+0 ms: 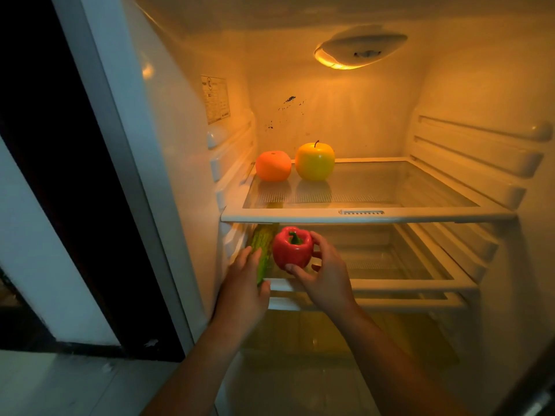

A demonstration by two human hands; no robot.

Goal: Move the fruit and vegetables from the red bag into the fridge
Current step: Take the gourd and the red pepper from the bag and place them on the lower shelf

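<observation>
While both hands work at the front lip of the second shelf (390, 284), the main risk is a drop off that edge. Right hand (326, 279) has its grip closed around the red pepper (292, 247), fingers at its right side and thumb underneath, just beyond the lip — it looks not yet fully seated, so letting go early could roll it forward and down into the compartment below that shelf. Left hand (244, 288) grips the near end of the bumpy green gourd (264, 252), which lies lengthwise left of the pepper, touching or almost touching it; a nudge from either could push the other out. Gourd also sits tight against the fridge's left wall, little slack there. Right of the pepper the second shelf is bare — plenty of room. Headroom is low under the top shelf (360, 216), where an orange (273, 165) and a yellow apple (314, 161) sit at back left. Red bag not in view.
</observation>
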